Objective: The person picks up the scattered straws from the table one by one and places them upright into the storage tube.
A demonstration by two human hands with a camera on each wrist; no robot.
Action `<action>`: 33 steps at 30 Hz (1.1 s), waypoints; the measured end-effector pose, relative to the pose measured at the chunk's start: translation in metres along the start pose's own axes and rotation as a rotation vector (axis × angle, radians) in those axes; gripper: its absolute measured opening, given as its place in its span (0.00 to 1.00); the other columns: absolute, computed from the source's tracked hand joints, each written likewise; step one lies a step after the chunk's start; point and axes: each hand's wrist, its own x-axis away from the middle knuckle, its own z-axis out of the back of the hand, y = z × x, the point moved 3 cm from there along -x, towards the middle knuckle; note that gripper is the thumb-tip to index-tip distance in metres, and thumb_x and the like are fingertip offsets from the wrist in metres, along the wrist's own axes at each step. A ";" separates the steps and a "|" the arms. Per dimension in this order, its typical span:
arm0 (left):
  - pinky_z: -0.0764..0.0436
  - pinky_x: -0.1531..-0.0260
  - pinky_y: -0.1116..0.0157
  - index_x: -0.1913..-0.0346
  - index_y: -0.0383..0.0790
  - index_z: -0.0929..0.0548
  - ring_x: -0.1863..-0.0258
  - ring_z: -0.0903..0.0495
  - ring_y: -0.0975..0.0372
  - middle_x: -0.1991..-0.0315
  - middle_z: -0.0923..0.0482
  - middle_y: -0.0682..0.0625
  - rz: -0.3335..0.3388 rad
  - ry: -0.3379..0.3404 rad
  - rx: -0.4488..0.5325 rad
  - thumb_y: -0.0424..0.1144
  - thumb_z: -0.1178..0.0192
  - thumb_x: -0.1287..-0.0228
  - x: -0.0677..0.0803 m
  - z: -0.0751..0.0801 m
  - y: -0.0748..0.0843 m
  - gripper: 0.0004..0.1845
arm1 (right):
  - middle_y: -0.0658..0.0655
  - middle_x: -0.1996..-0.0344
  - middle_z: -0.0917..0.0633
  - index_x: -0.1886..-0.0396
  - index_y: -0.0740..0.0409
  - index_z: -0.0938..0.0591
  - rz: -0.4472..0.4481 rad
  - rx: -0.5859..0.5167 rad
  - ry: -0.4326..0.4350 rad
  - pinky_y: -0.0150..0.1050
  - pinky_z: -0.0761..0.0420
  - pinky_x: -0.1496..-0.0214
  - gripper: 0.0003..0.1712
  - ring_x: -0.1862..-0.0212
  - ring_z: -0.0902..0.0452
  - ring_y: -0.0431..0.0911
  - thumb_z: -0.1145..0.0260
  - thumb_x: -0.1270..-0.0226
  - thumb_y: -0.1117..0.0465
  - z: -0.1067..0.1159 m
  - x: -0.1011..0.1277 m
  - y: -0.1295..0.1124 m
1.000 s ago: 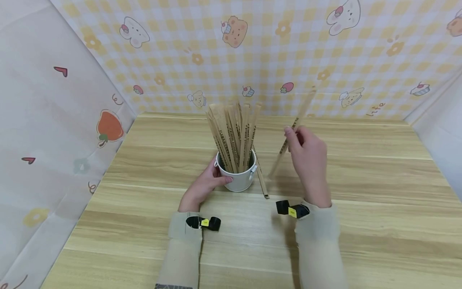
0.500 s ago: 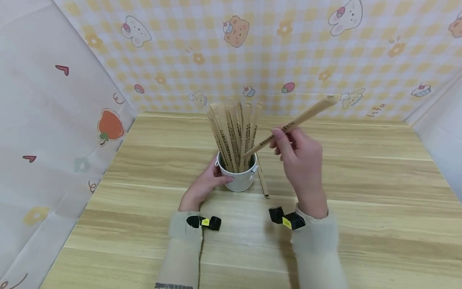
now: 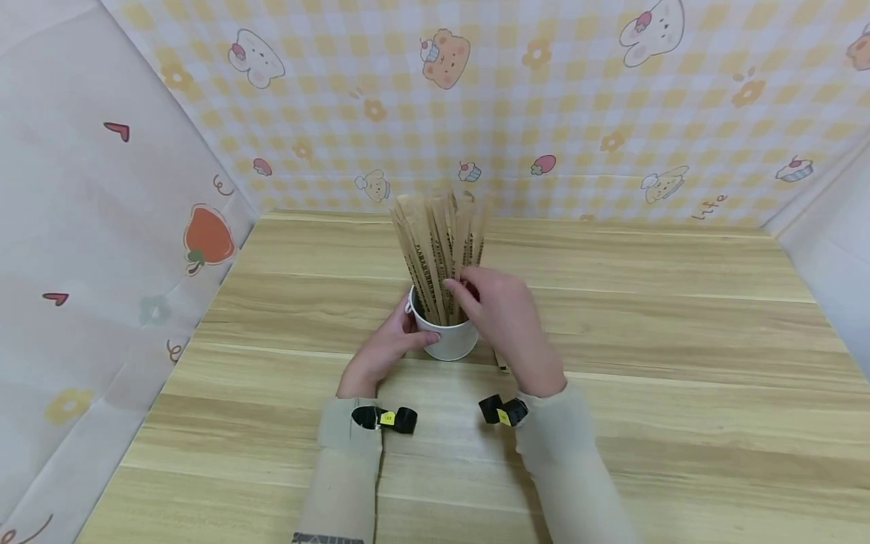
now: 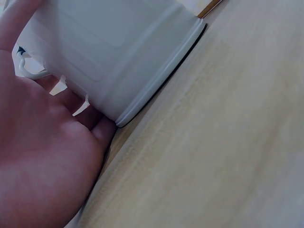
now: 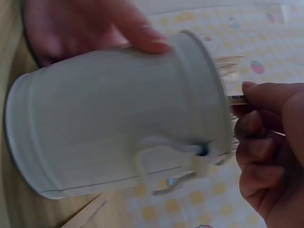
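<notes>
A small white metal bucket (image 3: 450, 341) stands on the wooden table (image 3: 666, 340), filled with several upright paper-wrapped sticks (image 3: 438, 242). My left hand (image 3: 397, 340) grips the bucket's left side; in the left wrist view my palm (image 4: 42, 156) lies against the bucket wall (image 4: 118, 47). My right hand (image 3: 476, 295) is over the bucket's rim and pinches one wrapped stick (image 5: 235, 98) among the bundle. In the right wrist view the bucket (image 5: 118, 137) fills the frame, with my right hand's fingers (image 5: 266, 142) at its mouth.
One more wrapped stick (image 3: 501, 364) lies on the table just right of the bucket, mostly hidden by my right hand. Patterned paper walls (image 3: 612, 113) close in the table at the back and on both sides.
My right hand carried a wrapped stick from the right, tipped it toward the bucket, and now has it upright in the bundle. The left hand and bucket stayed put.
</notes>
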 end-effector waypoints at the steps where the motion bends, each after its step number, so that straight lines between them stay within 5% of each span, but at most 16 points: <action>1: 0.43 0.40 0.58 0.31 0.61 0.56 0.37 0.44 0.59 0.34 0.46 0.51 0.001 -0.001 0.002 0.31 0.39 0.48 0.000 0.000 0.000 0.48 | 0.47 0.85 0.26 0.76 0.55 0.21 -0.008 0.011 -0.013 0.32 0.35 0.82 0.13 0.83 0.36 0.40 0.42 0.38 0.52 -0.003 0.000 0.001; 9: 0.41 0.40 0.59 0.31 0.61 0.57 0.37 0.43 0.58 0.34 0.46 0.51 0.000 -0.009 0.015 0.31 0.40 0.48 -0.001 -0.001 0.000 0.48 | 0.51 0.71 0.16 0.68 0.56 0.15 -0.102 0.018 -0.056 0.33 0.27 0.75 0.13 0.75 0.26 0.40 0.37 0.43 0.51 -0.009 0.001 0.009; 15: 0.43 0.40 0.58 0.31 0.62 0.56 0.37 0.43 0.58 0.34 0.46 0.50 0.010 0.003 0.015 0.31 0.38 0.48 -0.001 0.002 -0.005 0.48 | 0.49 0.72 0.17 0.64 0.55 0.16 -0.139 -0.051 -0.083 0.33 0.29 0.76 0.15 0.78 0.30 0.40 0.41 0.39 0.50 -0.003 0.002 0.011; 21: 0.44 0.39 0.59 0.32 0.64 0.54 0.37 0.43 0.59 0.35 0.45 0.52 -0.001 0.025 0.012 0.35 0.35 0.52 -0.006 0.008 -0.022 0.49 | 0.50 0.82 0.24 0.61 0.58 0.18 -0.232 -0.144 0.075 0.35 0.33 0.79 0.17 0.81 0.34 0.42 0.44 0.37 0.51 0.017 0.002 0.022; 25: 0.45 0.39 0.59 0.31 0.60 0.55 0.37 0.44 0.57 0.34 0.46 0.49 0.005 0.025 0.021 0.32 0.36 0.52 -0.004 0.005 -0.015 0.50 | 0.51 0.80 0.23 0.59 0.59 0.20 -0.325 -0.194 0.166 0.35 0.31 0.77 0.18 0.80 0.31 0.42 0.45 0.36 0.51 0.022 0.004 0.038; 33: 0.44 0.39 0.59 0.31 0.56 0.56 0.37 0.43 0.56 0.34 0.46 0.46 0.032 0.027 0.009 0.30 0.38 0.52 0.001 -0.001 0.001 0.50 | 0.52 0.69 0.20 0.52 0.57 0.23 -0.498 -0.146 -0.074 0.39 0.27 0.69 0.19 0.70 0.25 0.45 0.44 0.38 0.53 0.000 0.010 0.070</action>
